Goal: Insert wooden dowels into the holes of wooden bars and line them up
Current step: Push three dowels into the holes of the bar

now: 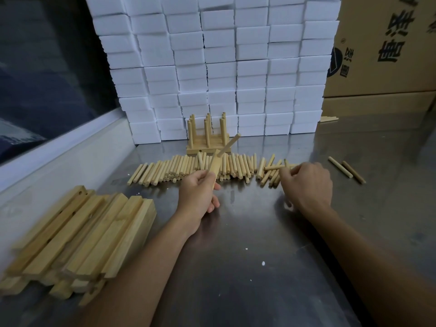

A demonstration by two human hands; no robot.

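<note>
Fingers of the left hand [200,187] grip a bar [215,166] with one dowel [230,143] seated near its top; right hand [306,182] pinches among loose dowels [188,167]; light, stiff wood, likely best held mid-length; slick steel table [259,232], white boxes [212,67] stacked behind.

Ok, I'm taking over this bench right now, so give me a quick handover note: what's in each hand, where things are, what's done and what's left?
Left hand: grip shut on a bar with one dowel already in it.
Right hand: reaching into the row of loose dowels; whether it has one is hidden.
Done: finished bars lined up by the white boxes, dowels upright.
Left: fill this bar, then the stack of empty bars at the left. Two stray dowels lie at the right.
</note>
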